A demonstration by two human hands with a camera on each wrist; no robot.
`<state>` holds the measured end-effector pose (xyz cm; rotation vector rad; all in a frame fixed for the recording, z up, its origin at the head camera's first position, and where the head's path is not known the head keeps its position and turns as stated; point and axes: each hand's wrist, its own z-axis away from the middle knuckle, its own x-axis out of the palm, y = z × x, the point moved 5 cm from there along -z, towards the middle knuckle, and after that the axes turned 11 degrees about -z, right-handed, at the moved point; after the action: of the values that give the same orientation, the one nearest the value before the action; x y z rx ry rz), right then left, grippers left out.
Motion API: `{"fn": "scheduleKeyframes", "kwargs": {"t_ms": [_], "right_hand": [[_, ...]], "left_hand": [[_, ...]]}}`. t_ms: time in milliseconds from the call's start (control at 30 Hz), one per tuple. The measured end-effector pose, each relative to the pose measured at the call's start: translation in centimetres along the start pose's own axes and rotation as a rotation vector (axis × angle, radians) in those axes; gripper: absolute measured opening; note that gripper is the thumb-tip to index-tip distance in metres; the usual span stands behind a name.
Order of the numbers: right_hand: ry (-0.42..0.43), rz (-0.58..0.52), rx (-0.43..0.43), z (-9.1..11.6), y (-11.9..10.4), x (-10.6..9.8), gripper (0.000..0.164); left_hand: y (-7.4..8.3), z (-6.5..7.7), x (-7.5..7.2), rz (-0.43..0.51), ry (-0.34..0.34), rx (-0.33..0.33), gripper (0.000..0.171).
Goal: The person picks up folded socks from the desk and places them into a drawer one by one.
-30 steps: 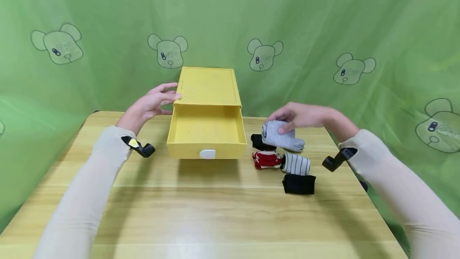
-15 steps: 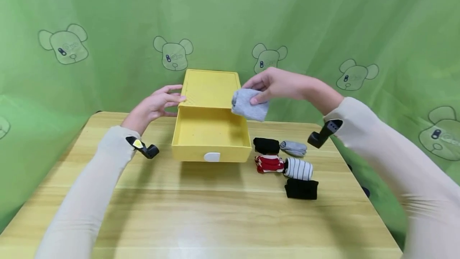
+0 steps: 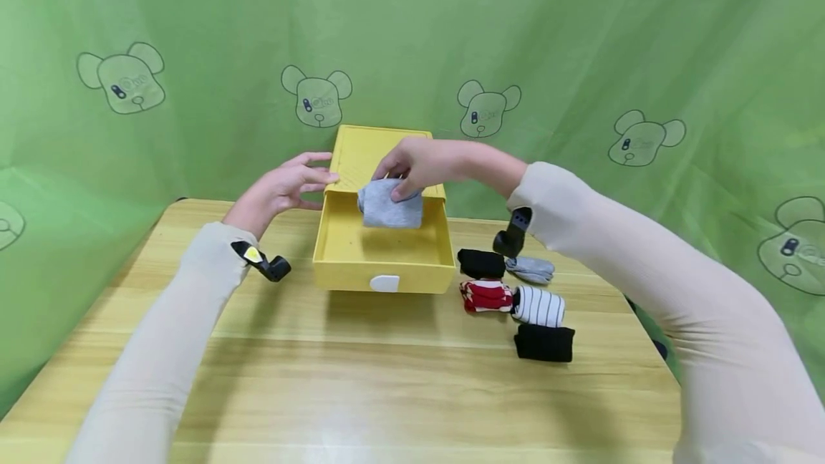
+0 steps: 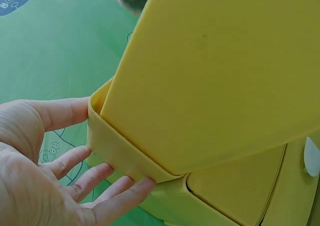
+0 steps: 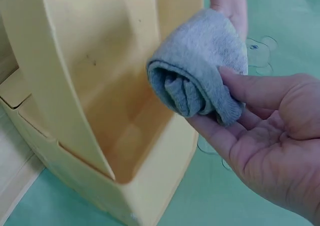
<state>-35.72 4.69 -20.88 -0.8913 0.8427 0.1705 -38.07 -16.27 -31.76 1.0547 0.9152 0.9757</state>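
Note:
My right hand point(image 3: 428, 163) pinches a rolled grey sock point(image 3: 390, 210) between thumb and fingers, above the pulled-out drawer point(image 3: 341, 276) of a yellow drawer box point(image 3: 362, 152). The roll's spiral end faces the camera in the right wrist view, where the sock point(image 5: 200, 60) hangs over the drawer's bare inside. My left hand point(image 3: 283, 186) rests against the box's left side. The left wrist view shows its fingers point(image 4: 117, 191) and thumb spread along the box's edge, touching it without curling round it.
On the table point(image 3: 361, 385), right of the drawer, lie a black rolled sock point(image 3: 480, 263), another grey one point(image 3: 531, 269), a red-and-white one point(image 3: 486, 295), a striped white one point(image 3: 540, 306) and a second black one point(image 3: 544, 343). A green curtain point(image 3: 219, 34) stands behind.
My right hand has lifted the grey rolled sock from the group of socks and carried it left, over the open drawer. The left hand has stayed at the box's side.

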Motion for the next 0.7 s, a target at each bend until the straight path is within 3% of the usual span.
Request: {"fn": "scheduleKeyframes", "kwargs": {"t_ms": [133, 300, 700], "right_hand": [[0.006, 0.023, -0.005, -1.6, -0.3, 0.8, 0.041], [-0.01, -0.026, -0.007, -3.1, -0.6, 2.2, 0.039], [-0.05, -0.092, -0.014, -4.8, -0.3, 4.6, 0.034]], "left_hand": [[0.1, -0.4, 0.1, 0.04, 0.016, -0.025, 0.076], [0.0, -0.6, 0.2, 0.051, 0.016, -0.028, 0.075], [-0.1, -1.0, 0.4, 0.063, 0.013, -0.019, 0.074]]}}
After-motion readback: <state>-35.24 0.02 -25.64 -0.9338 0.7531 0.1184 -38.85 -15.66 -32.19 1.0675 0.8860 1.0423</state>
